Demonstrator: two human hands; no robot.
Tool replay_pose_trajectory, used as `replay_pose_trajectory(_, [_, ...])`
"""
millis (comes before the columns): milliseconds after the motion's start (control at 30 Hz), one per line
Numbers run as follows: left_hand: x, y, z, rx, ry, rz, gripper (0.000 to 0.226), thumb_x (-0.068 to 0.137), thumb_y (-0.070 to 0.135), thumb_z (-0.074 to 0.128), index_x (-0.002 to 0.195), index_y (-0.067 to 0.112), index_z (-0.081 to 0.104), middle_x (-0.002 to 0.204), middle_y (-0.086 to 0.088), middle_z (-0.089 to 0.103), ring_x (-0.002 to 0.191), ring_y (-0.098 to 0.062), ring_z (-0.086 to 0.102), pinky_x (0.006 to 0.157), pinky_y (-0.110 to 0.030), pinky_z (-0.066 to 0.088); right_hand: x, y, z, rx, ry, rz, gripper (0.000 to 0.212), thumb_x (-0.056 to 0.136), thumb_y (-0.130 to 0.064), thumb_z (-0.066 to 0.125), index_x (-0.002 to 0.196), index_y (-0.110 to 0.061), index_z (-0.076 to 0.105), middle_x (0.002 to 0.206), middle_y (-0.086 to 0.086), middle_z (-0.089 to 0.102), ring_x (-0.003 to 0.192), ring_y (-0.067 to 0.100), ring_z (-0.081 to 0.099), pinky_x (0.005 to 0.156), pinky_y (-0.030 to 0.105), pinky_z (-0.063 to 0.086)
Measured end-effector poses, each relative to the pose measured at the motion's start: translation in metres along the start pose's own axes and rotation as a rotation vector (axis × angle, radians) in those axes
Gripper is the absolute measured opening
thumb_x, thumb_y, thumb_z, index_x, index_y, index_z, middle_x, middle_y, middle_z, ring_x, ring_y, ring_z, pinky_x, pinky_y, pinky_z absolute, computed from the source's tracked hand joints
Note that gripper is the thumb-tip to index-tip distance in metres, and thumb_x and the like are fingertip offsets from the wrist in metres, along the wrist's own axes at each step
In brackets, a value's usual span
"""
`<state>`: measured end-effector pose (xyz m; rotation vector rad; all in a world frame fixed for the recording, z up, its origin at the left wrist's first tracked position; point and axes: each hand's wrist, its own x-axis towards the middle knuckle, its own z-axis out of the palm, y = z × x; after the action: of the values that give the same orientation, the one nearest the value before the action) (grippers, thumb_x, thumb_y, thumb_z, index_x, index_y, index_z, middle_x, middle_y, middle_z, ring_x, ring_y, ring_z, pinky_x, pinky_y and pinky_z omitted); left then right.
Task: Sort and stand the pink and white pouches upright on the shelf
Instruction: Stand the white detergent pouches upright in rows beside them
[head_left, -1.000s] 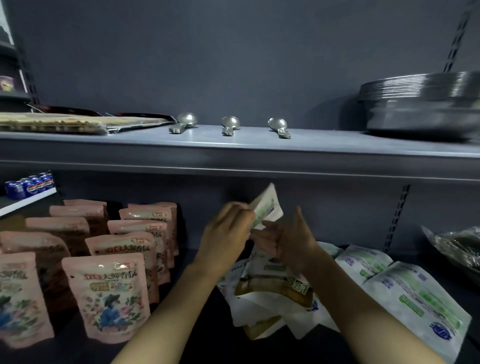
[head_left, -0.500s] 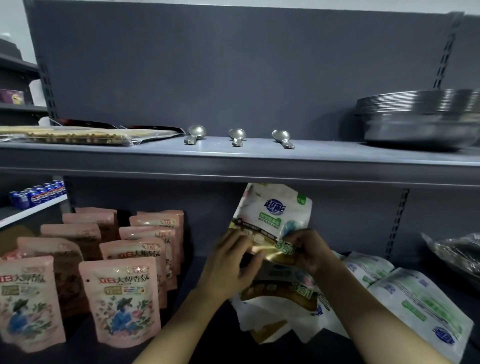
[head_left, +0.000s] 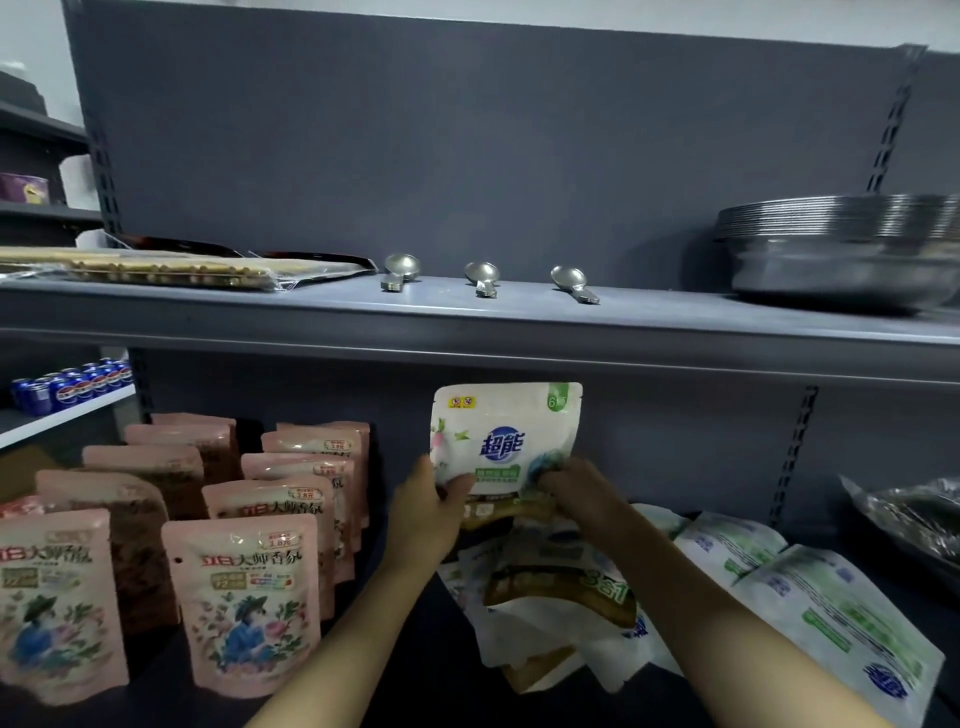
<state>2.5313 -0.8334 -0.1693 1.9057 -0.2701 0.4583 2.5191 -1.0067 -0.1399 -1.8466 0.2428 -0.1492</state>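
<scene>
Head view: since a second ago the white pouch (head_left: 506, 436) has gone from a folded scrap between the hands to a full face-on bag, lifted upright above the heap. That suggests the pick and the turning are done and only the setting down is left.

The left hand (head_left: 431, 512) pinches its lower left edge, thumb on the front, and the right hand (head_left: 574, 488) grasps its lower right edge, fingers curled round. Both hold it at about 12 o'clock from the loose white pouches (head_left: 561, 592) lying flat and overlapped on the lower shelf (head_left: 415, 649). More flat white pouches (head_left: 831, 618) trail off toward 4 o'clock.

The pink pouches (head_left: 249, 597) already stand in rows at 9 o'clock of the hands, so that half of the sort looks finished.

The pouch top sits just beneath the front lip of the upper shelf (head_left: 467, 332), so there is little headroom and any further lift risks a catch there. Open room: a dark strip of bare shelf between the pink rows and the heap, at about 7 o'clock from the held pouch, and the back wall behind the heap at 12 o'clock. A crinkled foil pack (head_left: 914, 514) bounds the right at 3 o'clock
</scene>
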Motion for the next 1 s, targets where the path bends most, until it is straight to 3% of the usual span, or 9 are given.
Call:
replay_pose_trajectory(67, [0.011,0.003,-0.003,0.113,0.067,-0.011,0.036,0.087,0.027,0.061,0.115,0.005,0.053,0.104,-0.009,0.067,0.094,-0.028,0.065,0.077,-0.039,0.054,0.005,-0.006,0.006,-0.141,0.016,-0.061,0.028,0.087,-0.009,0.053,0.11,0.0,0.064,0.109,0.019,0.067,0.1,0.033,0.064,0.088,0.043,0.054])
replay_pose_trajectory(167, [0.025,0.003,-0.007,0.362,0.167,0.042,0.038,0.086,0.04,0.059,0.105,0.006,0.055,0.103,-0.011,0.066,0.095,-0.029,0.062,0.078,-0.04,0.051,0.012,-0.015,0.013,-0.391,0.107,-0.101,0.032,0.093,-0.024,0.05,0.111,0.0,0.063,0.111,0.017,0.065,0.104,0.033,0.061,0.075,0.032,0.045])
replay_pose_trajectory(267, [0.033,-0.003,-0.006,0.499,0.201,-0.034,0.043,0.087,0.045,0.054,0.105,0.006,0.054,0.109,-0.011,0.062,0.101,-0.03,0.057,0.081,-0.038,0.045,0.019,-0.018,0.021,-0.481,0.132,-0.095,0.038,0.095,-0.031,0.048,0.116,-0.002,0.06,0.117,0.016,0.064,0.108,0.031,0.06,0.074,0.028,0.041])
replay_pose_trajectory(433, [0.037,-0.015,0.003,0.36,0.221,-0.137,0.035,0.089,0.031,0.057,0.108,0.002,0.051,0.107,-0.016,0.065,0.098,-0.033,0.062,0.072,-0.034,0.046,0.036,-0.005,0.034,-0.313,0.153,-0.047,0.048,0.085,-0.033,0.064,0.12,-0.003,0.054,0.122,0.016,0.061,0.11,0.031,0.06,0.072,0.025,0.041])
replay_pose_trajectory(633, [0.035,-0.037,0.013,0.278,0.189,-0.229,0.031,0.091,0.021,0.055,0.109,-0.003,0.052,0.111,-0.02,0.063,0.103,-0.035,0.06,0.079,-0.035,0.046,0.038,0.013,0.046,-0.366,0.073,0.031,0.045,0.09,-0.025,0.055,0.129,-0.004,0.048,0.127,0.016,0.057,0.113,0.032,0.057,0.075,0.025,0.042])
replay_pose_trajectory(733, [0.036,-0.045,0.018,0.294,0.103,-0.259,0.029,0.097,0.019,0.042,0.109,-0.005,0.051,0.114,-0.023,0.061,0.106,-0.036,0.059,0.083,-0.036,0.045,0.042,0.022,0.051,-0.406,0.037,0.047,0.042,0.092,-0.03,0.053,0.126,-0.005,0.052,0.125,0.014,0.059,0.11,0.029,0.059,0.085,0.031,0.05])
replay_pose_trajectory(800, [0.036,-0.051,0.02,0.282,0.021,-0.288,0.03,0.099,0.019,0.037,0.112,-0.004,0.05,0.117,-0.022,0.06,0.109,-0.035,0.057,0.087,-0.035,0.045,0.042,0.025,0.052,-0.475,0.038,0.044,0.036,0.095,-0.024,0.047,0.124,-0.002,0.052,0.124,0.016,0.059,0.114,0.031,0.056,0.093,0.034,0.046])
replay_pose_trajectory(900, [0.035,-0.06,0.023,0.184,-0.103,-0.335,0.027,0.098,0.017,0.038,0.118,0.001,0.044,0.121,-0.019,0.057,0.11,-0.033,0.056,0.091,-0.036,0.046,0.043,0.032,0.052,-0.528,0.049,0.036,0.033,0.097,-0.017,0.042,0.122,-0.001,0.055,0.125,0.018,0.059,0.117,0.032,0.055,0.092,0.032,0.043])
replay_pose_trajectory(1000, [0.037,-0.062,0.025,0.102,-0.167,-0.35,0.023,0.097,0.015,0.039,0.118,0.006,0.04,0.121,-0.015,0.055,0.108,-0.027,0.055,0.083,-0.032,0.044,0.042,0.032,0.051,-0.544,0.058,0.013,0.033,0.097,-0.016,0.042,0.122,-0.001,0.056,0.124,0.018,0.059,0.116,0.032,0.055,0.093,0.033,0.044])
